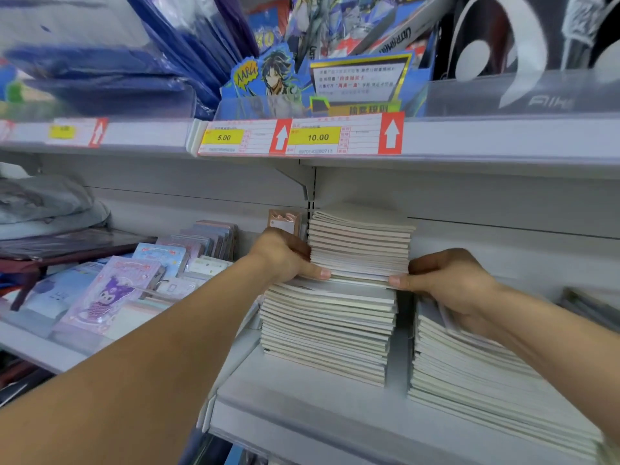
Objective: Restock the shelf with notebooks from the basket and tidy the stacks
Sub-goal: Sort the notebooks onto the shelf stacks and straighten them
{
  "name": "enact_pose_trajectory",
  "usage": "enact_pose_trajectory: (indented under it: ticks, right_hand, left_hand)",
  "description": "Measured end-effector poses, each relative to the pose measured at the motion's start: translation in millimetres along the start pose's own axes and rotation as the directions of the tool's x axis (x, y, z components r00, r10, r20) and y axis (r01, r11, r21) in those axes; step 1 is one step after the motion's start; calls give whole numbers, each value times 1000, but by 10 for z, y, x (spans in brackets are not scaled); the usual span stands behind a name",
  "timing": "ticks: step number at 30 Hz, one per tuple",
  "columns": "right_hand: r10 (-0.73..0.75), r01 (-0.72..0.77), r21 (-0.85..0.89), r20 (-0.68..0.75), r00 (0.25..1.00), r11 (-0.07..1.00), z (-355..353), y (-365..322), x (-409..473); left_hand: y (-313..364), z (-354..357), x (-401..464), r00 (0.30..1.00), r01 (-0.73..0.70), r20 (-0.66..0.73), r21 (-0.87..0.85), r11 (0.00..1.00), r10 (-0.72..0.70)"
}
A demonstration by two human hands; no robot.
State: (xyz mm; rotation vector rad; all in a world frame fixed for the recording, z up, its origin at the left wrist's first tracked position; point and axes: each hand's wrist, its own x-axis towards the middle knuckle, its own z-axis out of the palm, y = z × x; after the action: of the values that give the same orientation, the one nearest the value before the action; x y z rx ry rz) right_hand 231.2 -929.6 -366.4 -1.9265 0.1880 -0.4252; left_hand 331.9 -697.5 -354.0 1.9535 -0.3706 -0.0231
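Note:
A batch of white notebooks point(360, 245) sits on top of a taller stack of notebooks point(327, 325) on the grey shelf point(302, 407). My left hand point(285, 255) grips the batch's left edge, thumb along its underside. My right hand point(449, 280) grips the right edge the same way. The batch lies shifted a little to the right of the stack below. A second, lower stack of notebooks point(486, 374) stands to the right, partly under my right forearm. The basket is out of view.
Cartoon-cover notepads point(114, 290) lie in rows on the shelf to the left. A small pink packet point(283, 221) stands behind my left hand. Overhead, a shelf edge with price tags point(302, 137) carries card display boxes point(335, 82) and blue folders point(134, 72).

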Motion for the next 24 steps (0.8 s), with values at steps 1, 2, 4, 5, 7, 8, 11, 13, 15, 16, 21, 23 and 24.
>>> enact_pose_trajectory:
  ticks: [1, 2, 4, 5, 7, 8, 11, 13, 15, 16, 21, 23, 24]
  right_hand:
    - [1, 1, -50, 29, 1000, 999, 2, -22, 0]
    - [10, -6, -88, 37, 999, 996, 10, -41, -8]
    - [6, -2, -119, 29, 1000, 993, 21, -67, -26]
    - [-4, 6, -113, 21, 1000, 994, 31, -54, -26]
    - [-60, 59, -126, 0, 998, 990, 62, -28, -30]
    - [-92, 88, -151, -18, 996, 985, 76, -11, -25]
    - [-131, 118, -193, -58, 990, 974, 117, 21, -12]
    - [-140, 121, -208, -75, 987, 971, 133, 17, -20]
    - [-155, 132, -237, -81, 985, 963, 139, 23, -22]
    - [-152, 130, -252, -73, 986, 959, 129, 18, -17]
    - [-5, 9, -145, 27, 1000, 989, 21, -24, -14]
    - [-16, 17, -74, 7, 1000, 997, 28, -5, 8]
    - [-32, 32, -39, -5, 999, 999, 48, 11, 27]
  left_hand:
    - [9, -8, 4, 1000, 1, 13, 34, 999, -1]
    - [3, -8, 5, 1000, 1, 26, 53, 999, -2]
    - [-20, -8, 18, 1000, -4, 12, 81, 997, 4]
    - [-37, -6, 28, 1000, -6, 1, 87, 996, 6]
    - [-56, -3, 34, 1000, -4, -12, 70, 998, 5]
    - [-66, 2, 41, 1000, 0, -15, 55, 998, 1]
    - [-77, 25, 64, 1000, 0, -27, 26, 1000, 1]
    - [-85, 29, 88, 999, -8, -47, 27, 1000, 9]
    - [-99, 31, 109, 997, -8, -71, 24, 1000, 10]
    - [-106, 27, 118, 997, -13, -73, 20, 1000, 15]
    - [-140, 14, 103, 999, -41, -24, 7, 999, 41]
    - [-139, 5, 100, 999, -40, -16, -4, 999, 40]
    - [-138, 16, 99, 999, -38, -24, -16, 999, 38]
